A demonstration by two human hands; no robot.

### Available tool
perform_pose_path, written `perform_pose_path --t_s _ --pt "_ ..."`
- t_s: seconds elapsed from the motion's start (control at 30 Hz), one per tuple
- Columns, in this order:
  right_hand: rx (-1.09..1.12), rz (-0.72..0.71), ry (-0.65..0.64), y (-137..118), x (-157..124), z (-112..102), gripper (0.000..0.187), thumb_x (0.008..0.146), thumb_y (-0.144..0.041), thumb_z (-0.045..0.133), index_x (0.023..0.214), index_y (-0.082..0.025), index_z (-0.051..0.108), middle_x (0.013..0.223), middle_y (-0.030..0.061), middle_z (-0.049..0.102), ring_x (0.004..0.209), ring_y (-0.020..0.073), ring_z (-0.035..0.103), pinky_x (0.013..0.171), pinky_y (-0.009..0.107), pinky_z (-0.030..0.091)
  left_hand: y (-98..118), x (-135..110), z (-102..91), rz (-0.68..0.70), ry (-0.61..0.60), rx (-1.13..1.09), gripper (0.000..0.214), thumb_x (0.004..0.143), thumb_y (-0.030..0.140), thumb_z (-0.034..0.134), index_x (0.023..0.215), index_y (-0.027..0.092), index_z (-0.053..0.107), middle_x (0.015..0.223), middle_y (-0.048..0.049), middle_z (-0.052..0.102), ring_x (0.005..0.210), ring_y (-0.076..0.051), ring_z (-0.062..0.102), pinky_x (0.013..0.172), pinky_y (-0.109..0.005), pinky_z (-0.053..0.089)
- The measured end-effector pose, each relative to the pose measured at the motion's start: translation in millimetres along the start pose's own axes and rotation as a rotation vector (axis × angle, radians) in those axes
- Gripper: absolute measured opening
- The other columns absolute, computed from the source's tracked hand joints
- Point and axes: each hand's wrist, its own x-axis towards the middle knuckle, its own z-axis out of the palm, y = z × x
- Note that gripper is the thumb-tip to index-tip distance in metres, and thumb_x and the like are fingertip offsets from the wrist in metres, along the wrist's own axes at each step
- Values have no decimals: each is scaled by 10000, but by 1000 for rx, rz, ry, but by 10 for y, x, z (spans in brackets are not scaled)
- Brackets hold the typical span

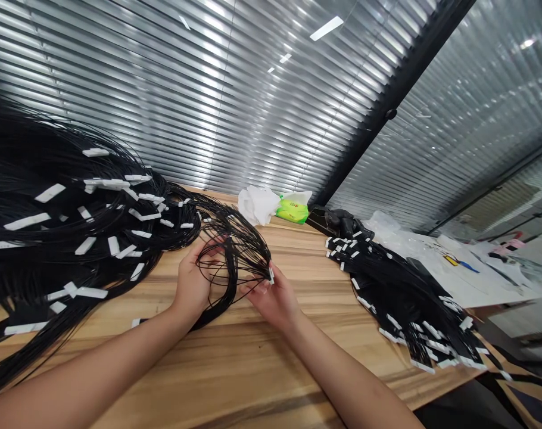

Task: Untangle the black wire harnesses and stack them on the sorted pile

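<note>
In the middle of the head view, a looped bundle of thin black wires is spread between my two hands. My left hand is closed around the bundle's left side, its fingertips partly hidden behind the strands. My right hand pinches the gathered right end of the same wires, where a small white tag shows at the fingertips. Toward the back, the strands run into a large heap of black wires with many white tags on the left of the table.
A wooden table lies under my hands. Behind them are crumpled white paper and a green tissue pack. Another pile of tagged black wires lies at right. A white table and a ridged translucent wall stand beyond.
</note>
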Motion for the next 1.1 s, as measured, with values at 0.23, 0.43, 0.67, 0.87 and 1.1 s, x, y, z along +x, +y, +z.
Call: perform_pose_path --t_s 0.23,0.43,0.67,0.87,1.1 --pt "53 86 21 -34 2 -15 325 696 -267 787 568 -182 501 461 -96 466 418 60 384 560 236 461 12 -1 18 171 -30 73 400 793 220 616 1188 245 557 1273 -57 618 1170 -206 573 1056 -378 418" --pt "45 200 -58 -45 -28 -25 369 618 -278 842 533 -170 500 426 -89 455 384 42 362 398 148 358 -30 -52 -15 171 -84 226 382 782 259 640 1157 212 586 1200 -74 647 1093 -235 604 986 -378 465" --pt "185 66 -51 -86 -108 -20 307 746 -242 736 578 -178 488 459 -107 429 365 29 306 357 108 283 -3 -137 43 70 -386 220 290 835 232 564 1121 198 597 1173 -98 671 1096 -227 622 916 -335 478" --pt "139 -112 121 -132 5 19 185 772 -239 703 659 -198 562 524 -86 513 438 65 385 444 161 363 6 -176 87 -1 -448 178 345 780 194 614 1121 222 579 1160 -77 680 1094 -212 631 925 -335 495" --pt "160 -79 100 -80 -4 35 174 769 -232 719 668 -198 582 507 -93 484 426 68 346 468 188 376 18 -202 92 59 -376 184 344 813 210 606 1137 240 492 1133 -61 661 983 -172 645 899 -328 495"
